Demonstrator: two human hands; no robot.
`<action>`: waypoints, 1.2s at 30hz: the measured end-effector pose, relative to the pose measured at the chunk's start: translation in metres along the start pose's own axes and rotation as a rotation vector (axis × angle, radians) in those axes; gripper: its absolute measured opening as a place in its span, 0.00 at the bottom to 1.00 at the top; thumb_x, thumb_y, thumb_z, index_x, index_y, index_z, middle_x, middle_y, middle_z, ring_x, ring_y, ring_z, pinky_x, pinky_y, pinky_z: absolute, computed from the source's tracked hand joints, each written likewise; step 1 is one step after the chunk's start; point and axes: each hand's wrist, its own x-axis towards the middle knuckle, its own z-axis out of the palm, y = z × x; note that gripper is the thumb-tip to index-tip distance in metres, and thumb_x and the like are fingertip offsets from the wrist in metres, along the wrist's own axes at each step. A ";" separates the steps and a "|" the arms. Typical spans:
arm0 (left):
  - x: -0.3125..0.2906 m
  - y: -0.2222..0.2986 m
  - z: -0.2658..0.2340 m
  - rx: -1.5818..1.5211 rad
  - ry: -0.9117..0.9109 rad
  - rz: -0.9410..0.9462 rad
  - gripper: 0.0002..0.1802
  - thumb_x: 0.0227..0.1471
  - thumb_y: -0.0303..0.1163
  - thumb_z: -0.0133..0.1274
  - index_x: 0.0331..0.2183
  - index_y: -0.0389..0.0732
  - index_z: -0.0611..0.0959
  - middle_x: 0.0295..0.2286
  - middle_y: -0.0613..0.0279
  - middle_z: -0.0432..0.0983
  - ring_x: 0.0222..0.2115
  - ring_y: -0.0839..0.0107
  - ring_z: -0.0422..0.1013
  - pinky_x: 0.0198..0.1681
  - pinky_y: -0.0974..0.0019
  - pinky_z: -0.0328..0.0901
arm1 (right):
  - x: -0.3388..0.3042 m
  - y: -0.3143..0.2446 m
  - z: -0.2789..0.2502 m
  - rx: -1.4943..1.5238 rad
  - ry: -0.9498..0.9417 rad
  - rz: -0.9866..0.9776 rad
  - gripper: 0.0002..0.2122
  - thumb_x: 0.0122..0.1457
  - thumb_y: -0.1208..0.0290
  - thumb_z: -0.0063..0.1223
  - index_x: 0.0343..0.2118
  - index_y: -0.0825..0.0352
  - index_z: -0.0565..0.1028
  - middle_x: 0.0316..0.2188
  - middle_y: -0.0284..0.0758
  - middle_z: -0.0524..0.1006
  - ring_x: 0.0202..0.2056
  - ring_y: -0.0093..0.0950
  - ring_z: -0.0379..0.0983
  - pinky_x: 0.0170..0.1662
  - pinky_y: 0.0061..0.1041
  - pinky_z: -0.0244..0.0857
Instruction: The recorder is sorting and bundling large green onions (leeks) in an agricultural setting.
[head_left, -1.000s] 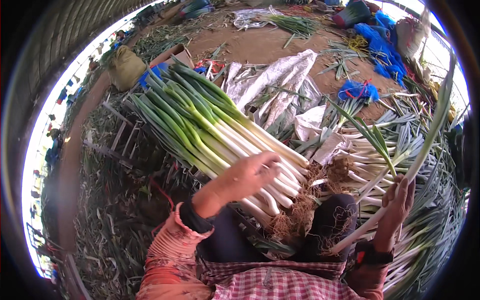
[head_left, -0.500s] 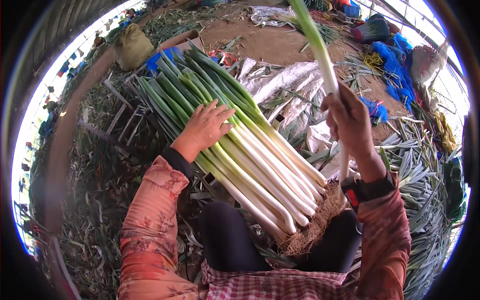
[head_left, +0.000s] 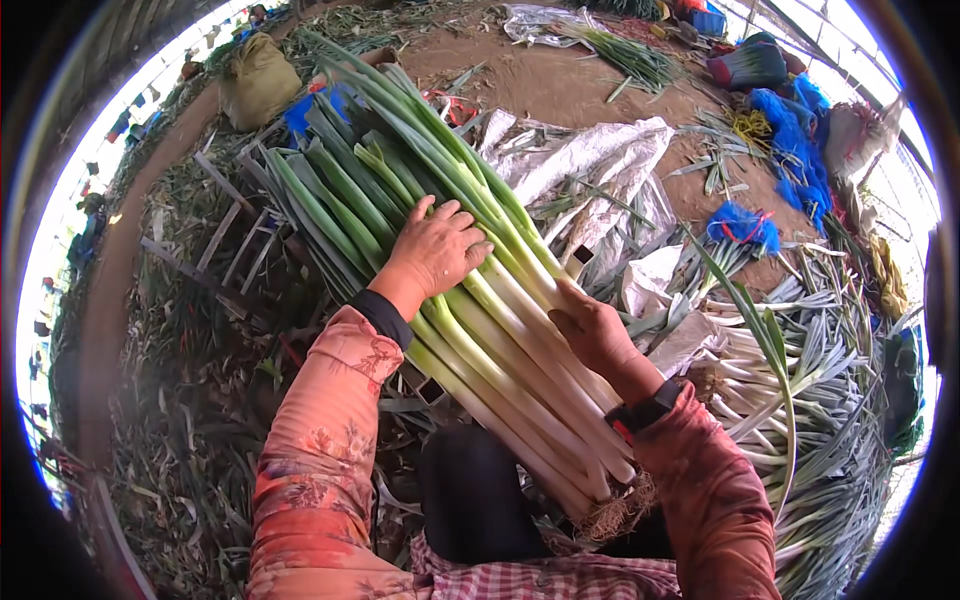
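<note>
A thick bundle of long leeks (head_left: 520, 310) lies slantwise in front of me, green leaves at the far left and stringy roots (head_left: 620, 508) near my lap. My left hand (head_left: 440, 245) rests on top of the bundle where green turns to white, its fingers laid over the stalks. At the bundle's right side my right hand (head_left: 598, 335) is closed around the white shaft of a leek, and its fingertips are partly hidden. A single long green leaf (head_left: 778, 365) arcs beside my right forearm.
A metal rack (head_left: 225, 235) shows left of the bundle. Loose leeks (head_left: 820, 370) are heaped at the right. Beyond lie a crumpled white sheet (head_left: 580, 155), blue netting (head_left: 795, 150) and a full olive sack (head_left: 258, 82). Leaf scraps (head_left: 190, 400) litter the ground at left.
My right hand has come down and left with the raised leek, which now lies along the bundle. The long leaf has appeared at right. My left hand stays on the bundle, slightly shifted.
</note>
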 end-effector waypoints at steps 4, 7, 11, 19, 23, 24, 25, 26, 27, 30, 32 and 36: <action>-0.004 -0.003 0.008 0.016 0.139 0.029 0.17 0.55 0.48 0.44 0.31 0.50 0.83 0.38 0.68 0.71 0.46 0.66 0.63 0.56 0.50 0.47 | 0.000 -0.008 -0.009 0.071 0.004 0.102 0.21 0.55 0.68 0.52 0.51 0.71 0.68 0.40 0.52 0.74 0.42 0.46 0.72 0.45 0.33 0.66; -0.001 0.000 0.002 -0.011 0.142 0.031 0.17 0.54 0.48 0.45 0.30 0.51 0.83 0.35 0.67 0.70 0.41 0.67 0.63 0.52 0.55 0.49 | 0.001 -0.006 -0.012 0.034 0.061 0.075 0.20 0.55 0.68 0.52 0.51 0.69 0.69 0.40 0.50 0.74 0.40 0.45 0.73 0.43 0.33 0.68; -0.002 -0.001 -0.002 -0.038 0.121 0.021 0.16 0.53 0.47 0.46 0.28 0.49 0.83 0.33 0.68 0.69 0.40 0.68 0.63 0.49 0.57 0.51 | -0.004 -0.007 -0.009 -0.088 0.081 0.054 0.20 0.55 0.66 0.51 0.52 0.64 0.68 0.39 0.46 0.75 0.38 0.44 0.74 0.40 0.35 0.68; -0.004 0.000 0.003 0.021 0.172 0.039 0.15 0.55 0.44 0.45 0.29 0.46 0.81 0.33 0.69 0.71 0.39 0.68 0.63 0.48 0.60 0.52 | -0.008 -0.006 -0.010 -0.091 -0.015 0.071 0.21 0.56 0.67 0.48 0.54 0.61 0.66 0.40 0.43 0.74 0.37 0.43 0.73 0.40 0.35 0.68; -0.003 0.001 0.004 0.017 0.108 0.010 0.15 0.55 0.45 0.45 0.32 0.47 0.80 0.34 0.68 0.73 0.43 0.68 0.64 0.53 0.57 0.50 | -0.011 0.002 -0.010 -0.039 -0.033 0.066 0.22 0.56 0.67 0.47 0.55 0.62 0.65 0.40 0.45 0.73 0.40 0.44 0.72 0.43 0.34 0.66; -0.004 0.001 0.005 -0.029 0.139 0.006 0.14 0.56 0.44 0.44 0.34 0.46 0.79 0.35 0.66 0.73 0.44 0.66 0.64 0.54 0.56 0.51 | -0.012 0.001 -0.009 -0.039 -0.047 0.099 0.22 0.56 0.68 0.47 0.55 0.62 0.65 0.40 0.45 0.72 0.40 0.44 0.71 0.43 0.34 0.66; -0.005 0.000 0.008 -0.075 0.170 0.002 0.14 0.56 0.43 0.44 0.36 0.46 0.79 0.36 0.64 0.73 0.45 0.63 0.65 0.55 0.56 0.51 | -0.012 -0.001 -0.007 -0.039 -0.061 0.133 0.22 0.56 0.68 0.47 0.55 0.62 0.65 0.41 0.45 0.72 0.40 0.44 0.71 0.44 0.34 0.65; -0.005 -0.003 0.008 -0.116 0.203 -0.003 0.13 0.57 0.41 0.44 0.38 0.45 0.78 0.37 0.61 0.73 0.46 0.61 0.65 0.55 0.55 0.52 | -0.011 -0.004 -0.007 -0.037 -0.073 0.160 0.22 0.56 0.68 0.47 0.55 0.63 0.65 0.41 0.46 0.72 0.41 0.45 0.71 0.44 0.34 0.65; -0.006 -0.008 0.007 -0.236 0.246 -0.039 0.13 0.57 0.40 0.44 0.39 0.45 0.77 0.39 0.59 0.73 0.47 0.59 0.65 0.55 0.56 0.54 | -0.011 -0.006 -0.008 -0.045 -0.082 0.155 0.22 0.55 0.68 0.48 0.55 0.63 0.65 0.42 0.46 0.72 0.41 0.45 0.71 0.44 0.35 0.65; -0.006 -0.017 0.001 -0.500 0.342 -0.141 0.13 0.57 0.35 0.44 0.42 0.42 0.76 0.42 0.53 0.72 0.47 0.53 0.65 0.54 0.57 0.57 | -0.012 -0.008 -0.013 -0.056 -0.097 0.136 0.23 0.53 0.70 0.48 0.54 0.64 0.66 0.42 0.47 0.71 0.41 0.45 0.71 0.45 0.35 0.64; -0.011 -0.017 -0.003 -0.539 0.359 -0.208 0.12 0.55 0.32 0.45 0.41 0.41 0.76 0.42 0.50 0.71 0.47 0.52 0.65 0.53 0.57 0.59 | -0.009 -0.006 -0.014 -0.040 -0.096 0.114 0.23 0.52 0.72 0.49 0.54 0.65 0.66 0.42 0.47 0.72 0.42 0.46 0.71 0.46 0.35 0.64; -0.017 -0.024 0.000 -0.355 0.236 -0.078 0.14 0.57 0.36 0.44 0.43 0.45 0.77 0.46 0.58 0.70 0.53 0.54 0.61 0.57 0.53 0.53 | -0.001 -0.005 -0.015 0.020 -0.144 0.218 0.23 0.49 0.76 0.46 0.52 0.71 0.67 0.43 0.47 0.73 0.45 0.38 0.72 0.49 0.30 0.63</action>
